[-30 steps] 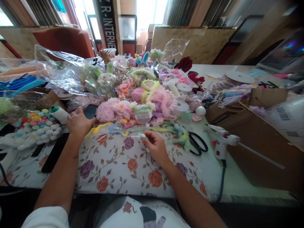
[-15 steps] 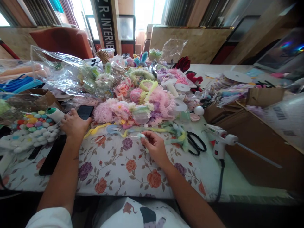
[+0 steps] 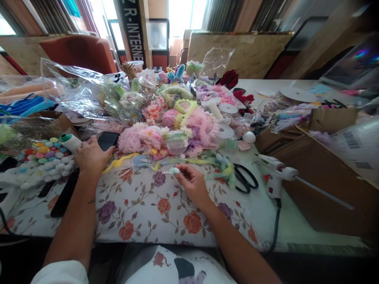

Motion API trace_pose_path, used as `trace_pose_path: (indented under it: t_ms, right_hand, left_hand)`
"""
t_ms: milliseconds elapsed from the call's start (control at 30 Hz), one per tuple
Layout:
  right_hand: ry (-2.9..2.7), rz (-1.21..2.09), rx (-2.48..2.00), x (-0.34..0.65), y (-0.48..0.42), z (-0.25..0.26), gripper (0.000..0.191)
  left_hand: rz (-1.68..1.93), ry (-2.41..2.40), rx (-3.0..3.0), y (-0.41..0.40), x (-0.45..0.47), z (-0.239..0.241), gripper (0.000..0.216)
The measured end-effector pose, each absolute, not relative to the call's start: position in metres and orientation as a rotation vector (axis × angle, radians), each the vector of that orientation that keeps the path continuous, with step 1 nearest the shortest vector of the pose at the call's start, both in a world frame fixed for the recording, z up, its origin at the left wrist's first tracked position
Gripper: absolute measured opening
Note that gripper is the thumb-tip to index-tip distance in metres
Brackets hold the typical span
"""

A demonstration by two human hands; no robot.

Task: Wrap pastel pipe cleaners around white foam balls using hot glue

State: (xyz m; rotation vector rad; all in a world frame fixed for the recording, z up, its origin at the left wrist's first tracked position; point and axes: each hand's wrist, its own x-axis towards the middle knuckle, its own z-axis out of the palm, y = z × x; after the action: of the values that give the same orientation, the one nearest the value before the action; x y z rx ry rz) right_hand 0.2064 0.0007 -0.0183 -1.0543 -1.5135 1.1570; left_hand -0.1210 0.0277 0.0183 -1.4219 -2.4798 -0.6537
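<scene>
My right hand (image 3: 193, 184) pinches a small pale mint piece (image 3: 174, 170) between thumb and fingertips, above the floral cloth (image 3: 142, 213). A short strand of white beads (image 3: 166, 172) sticks out from it to the left. Over on the left, my left hand (image 3: 93, 156) is spread palm down, its thumb beside a dark phone (image 3: 108, 141). Its fingertips lie near a white spool with a green end (image 3: 70, 142) and bags of pom-poms (image 3: 44, 167); whether they touch anything is hidden. A long yellow and blue fuzzy strip (image 3: 189, 161) runs across the cloth beyond both hands.
Black-handled scissors (image 3: 246, 179) lie right of my right hand, then a white glue gun (image 3: 274, 175) with its cord. A cardboard box (image 3: 322, 189) stands at the right. Behind the strip rises a heap of pastel trims (image 3: 177, 114) and clear plastic bags (image 3: 74, 86).
The view has shifted slightly. My left hand stays spread by the phone, and my right hand still pinches the mint piece, with little visible movement.
</scene>
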Motion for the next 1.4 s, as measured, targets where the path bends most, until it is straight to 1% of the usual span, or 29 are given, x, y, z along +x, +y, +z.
trace_pose_path:
  t_ms: [33, 100, 167, 233, 267, 333, 400, 500, 667, 833, 933, 1100, 1267, 1400]
  right_hand:
    - [-1.528, 1.14, -1.055, 0.206, 0.001, -0.018, 0.025]
    - [-1.552, 1.113, -1.048, 0.205, 0.0, -0.019, 0.025]
    - [-1.578, 1.093, -1.036, 0.205, -0.001, -0.021, 0.025]
    - [-1.615, 1.047, -1.028, 0.204, -0.001, -0.024, 0.023]
    - [-1.642, 1.005, -1.027, 0.204, -0.002, -0.025, 0.022]
    - [-1.712, 0.894, -1.024, 0.204, -0.002, -0.028, 0.017]
    - [-1.78, 0.784, -1.015, 0.204, -0.003, -0.031, 0.014]
    - [-1.828, 0.704, -1.016, 0.204, -0.002, -0.032, 0.016]
    - [-1.825, 0.675, -1.058, 0.202, -0.001, -0.034, 0.014]
    - [-1.837, 0.638, -1.049, 0.202, 0.001, -0.039, 0.014]
    - [-1.832, 0.651, -1.066, 0.202, 0.001, -0.04, 0.015]
    - [-1.766, 0.668, -1.106, 0.201, 0.002, -0.039, 0.014]
    - [-1.716, 0.683, -1.125, 0.199, 0.001, -0.038, 0.012]
    - [-1.743, 0.569, -1.101, 0.197, 0.001, -0.041, 0.012]
  left_hand:
    - [-0.586, -2.473, -1.409, 0.024, -0.116, 0.028, 0.074]
    - [-0.645, -2.362, -1.429, 0.015, -0.103, 0.048, 0.063]
    - [-0.916, -2.187, -1.642, 0.007, -0.081, 0.061, 0.052]
    - [-1.347, -2.135, -1.914, 0.003, -0.054, 0.063, 0.041]
    - [-1.535, -2.111, -2.081, 0.002, -0.039, 0.06, 0.037]
    - [-1.644, -2.027, -2.522, 0.002, -0.01, 0.046, 0.032]
    - [-1.653, -1.954, -2.783, 0.003, 0.013, 0.029, 0.031]
    - [-1.642, -1.961, -2.935, 0.005, 0.031, 0.009, 0.032]
    - [-1.768, -2.147, -2.938, 0.005, 0.032, -0.007, 0.033]
    - [-2.081, -2.324, -2.788, 0.0, 0.033, -0.022, 0.033]
    - [-2.28, -2.352, -2.623, -0.004, 0.038, -0.027, 0.03]
    - [-2.488, -2.31, -2.429, -0.009, 0.043, -0.029, 0.025]
    - [-2.535, -2.23, -2.385, -0.01, 0.043, -0.027, 0.02]
    - [-2.491, -2.36, -2.252, -0.009, 0.042, -0.022, 0.028]
